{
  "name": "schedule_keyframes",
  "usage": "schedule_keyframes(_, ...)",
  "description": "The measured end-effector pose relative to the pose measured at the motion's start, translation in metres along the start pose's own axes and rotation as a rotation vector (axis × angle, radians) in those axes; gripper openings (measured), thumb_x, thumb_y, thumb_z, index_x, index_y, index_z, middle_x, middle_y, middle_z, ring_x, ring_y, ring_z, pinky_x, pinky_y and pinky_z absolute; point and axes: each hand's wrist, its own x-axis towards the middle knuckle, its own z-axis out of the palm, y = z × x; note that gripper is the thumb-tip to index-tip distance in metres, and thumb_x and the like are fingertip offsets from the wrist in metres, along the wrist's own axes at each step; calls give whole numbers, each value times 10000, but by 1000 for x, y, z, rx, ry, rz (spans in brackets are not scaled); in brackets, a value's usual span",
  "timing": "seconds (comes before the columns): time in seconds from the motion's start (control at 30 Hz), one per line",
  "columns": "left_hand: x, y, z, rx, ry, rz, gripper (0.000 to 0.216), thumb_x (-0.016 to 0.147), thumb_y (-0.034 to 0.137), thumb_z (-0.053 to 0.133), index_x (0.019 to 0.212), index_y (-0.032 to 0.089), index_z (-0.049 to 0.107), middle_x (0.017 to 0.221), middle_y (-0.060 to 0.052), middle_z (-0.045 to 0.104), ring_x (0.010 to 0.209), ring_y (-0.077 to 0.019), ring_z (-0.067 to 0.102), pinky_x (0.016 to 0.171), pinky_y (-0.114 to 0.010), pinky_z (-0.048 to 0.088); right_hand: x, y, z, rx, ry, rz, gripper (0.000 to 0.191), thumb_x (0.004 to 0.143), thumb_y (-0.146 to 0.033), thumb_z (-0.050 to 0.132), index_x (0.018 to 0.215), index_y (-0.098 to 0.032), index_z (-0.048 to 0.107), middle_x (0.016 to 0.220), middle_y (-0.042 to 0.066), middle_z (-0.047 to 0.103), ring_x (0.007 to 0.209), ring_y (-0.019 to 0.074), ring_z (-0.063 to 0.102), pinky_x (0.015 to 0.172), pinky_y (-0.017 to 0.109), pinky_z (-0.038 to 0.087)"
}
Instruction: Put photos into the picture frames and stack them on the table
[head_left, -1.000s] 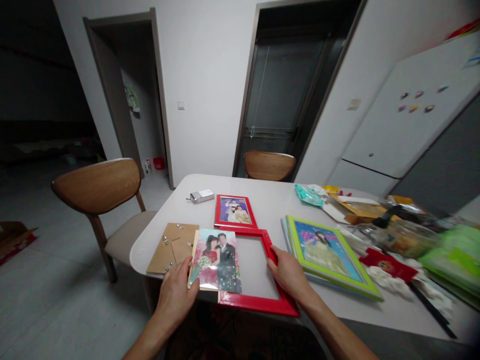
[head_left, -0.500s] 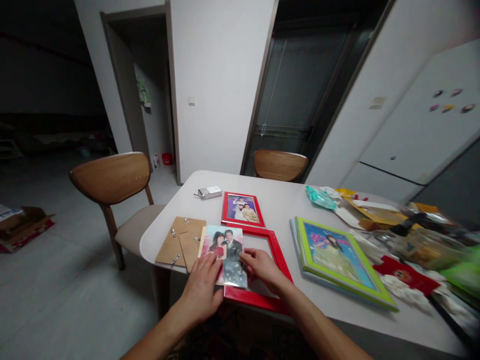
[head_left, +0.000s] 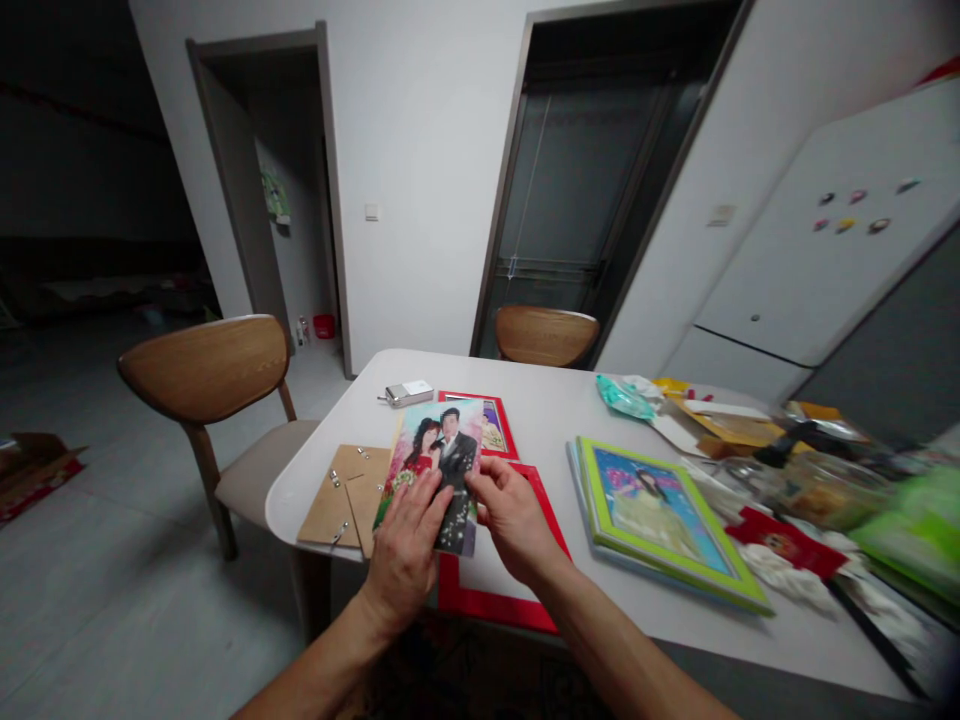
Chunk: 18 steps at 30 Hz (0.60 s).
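the glossy photo of a couple (head_left: 439, 462) is now lifted up off the table, pinched along its bottom edge by the left hand (head_left: 405, 545) and the right hand (head_left: 514, 520), above the empty red picture frame (head_left: 491, 600) at six o'clock.

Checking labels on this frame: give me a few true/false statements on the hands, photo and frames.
1. Both hands, left hand and right hand, hold the photo. True.
2. The photo lies flat inside the red frame. False: it is lifted, tilted up above the frame.
3. The green frame lies to the right of the red frame. True.
4. The brown backing board rests on the wooden chair. False: it lies on the table.
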Motion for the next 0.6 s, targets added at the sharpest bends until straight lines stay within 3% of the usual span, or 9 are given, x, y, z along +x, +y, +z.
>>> schedule_keyframes(0.1, 16, 3, -4, -254, 133, -90, 423, 765, 109, 352, 1178, 171, 424, 1233, -82, 453, 1157, -193, 377, 979, -398, 289, -3, -6, -1, 19, -31, -65, 311, 662, -383, 559, 880, -165, 518, 814, 26, 584, 629, 98, 533, 522, 203, 420)
schedule_keyframes(0.23, 29, 16, 6, -751, 317, -607, 330, 793, 257, 416, 1084, 127, 502, 1059, -95, 590, 984, -213, 537, 858, -356, 420, 1, 16, -23, -77, 129, 44, 352, 667, -383, 567, 946, -174, 521, 931, 62, 584, 739, 136, 565, 567, 223, 441)
schedule_keyframes(0.3, 30, 25, 19, -1013, 357, -791, 357, 774, 292, 455, 1078, 110, 495, 969, -91, 630, 888, -217, 586, 771, -338, 468, 5, 32, -37, 1, 171, 141, 329, 690, -384, 537, 944, -175, 515, 929, 67, 593, 770, 150, 573, 576, 233, 452)
schedule_keyframes(0.43, 23, 42, 40, -1336, 311, -884, 423, 750, 279, 486, 1144, 140, 423, 972, -71, 629, 863, -198, 595, 738, -312, 476, 10, 47, -63, 240, 229, 85, 254, 687, -300, 519, 914, -189, 490, 887, 39, 622, 779, 155, 585, 595, 250, 476)
schedule_keyframes(0.5, 20, 43, 43, -1377, 256, -884, 453, 737, 261, 498, 1164, 151, 393, 1016, -76, 610, 894, -194, 582, 760, -311, 466, 10, 44, -77, 229, 303, 19, 257, 664, -241, 525, 913, -198, 480, 852, 18, 635, 762, 152, 592, 594, 246, 482)
schedule_keyframes(0.6, 17, 38, 43, -1342, 130, -882, 465, 718, 210, 492, 1161, 140, 372, 1092, -105, 565, 939, -196, 562, 801, -326, 444, 8, 36, -96, 113, 351, 49, 310, 652, -202, 515, 958, -184, 466, 747, 14, 648, 684, 166, 607, 549, 259, 487)
